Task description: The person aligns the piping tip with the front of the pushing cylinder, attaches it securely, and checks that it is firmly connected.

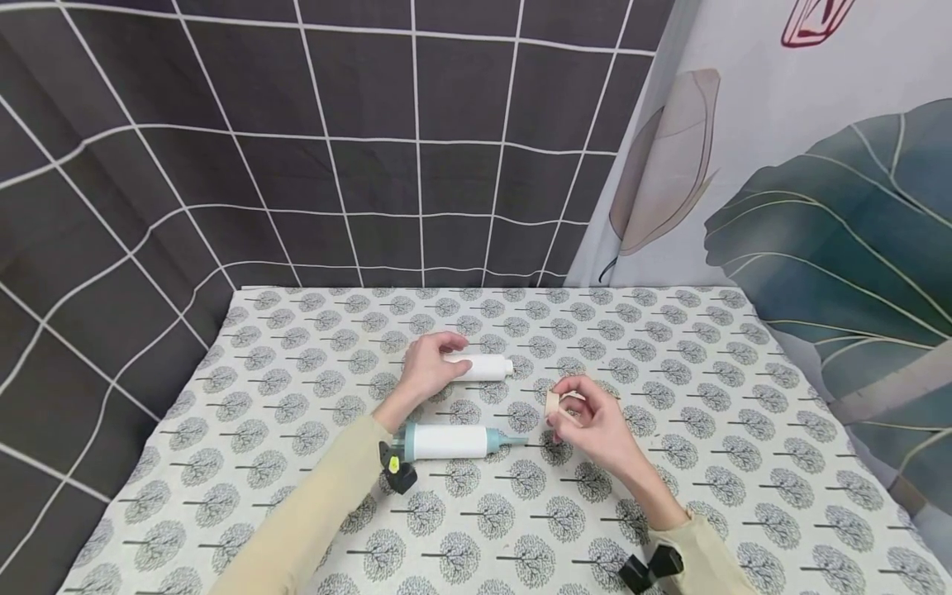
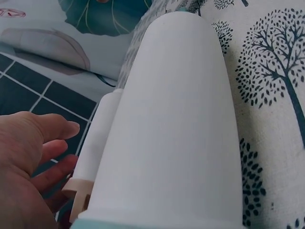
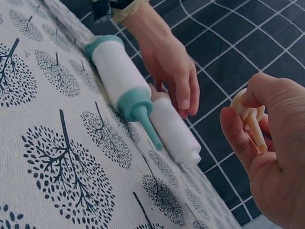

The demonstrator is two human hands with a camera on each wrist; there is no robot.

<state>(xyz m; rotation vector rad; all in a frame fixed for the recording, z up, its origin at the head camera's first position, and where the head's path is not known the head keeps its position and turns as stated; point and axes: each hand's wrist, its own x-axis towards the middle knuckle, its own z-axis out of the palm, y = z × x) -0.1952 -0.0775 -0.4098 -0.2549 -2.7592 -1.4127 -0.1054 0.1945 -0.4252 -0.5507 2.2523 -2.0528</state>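
My left hand (image 1: 427,366) is beside the rear part of a slim white tube (image 1: 487,368) lying on the cloth. In the left wrist view its fingers are loosely spread near the tube's beige end piece (image 2: 80,187). Between my right thumb and fingers I pinch a small beige nozzle-like part (image 3: 256,128) with a round base and a thin tapered spout; my right hand (image 1: 595,421) is to the right of both tubes. Nearer to me lies a thicker white tube with teal ends (image 1: 449,442), its narrow teal nozzle (image 3: 150,128) pointing right.
A white tablecloth (image 1: 461,549) printed with dark trees covers the table. Behind it hangs a dark curtain (image 1: 364,91) with a white grid; a pale curtain with large leaves (image 1: 833,198) hangs on the right. Dark camera mounts sit on both wrists.
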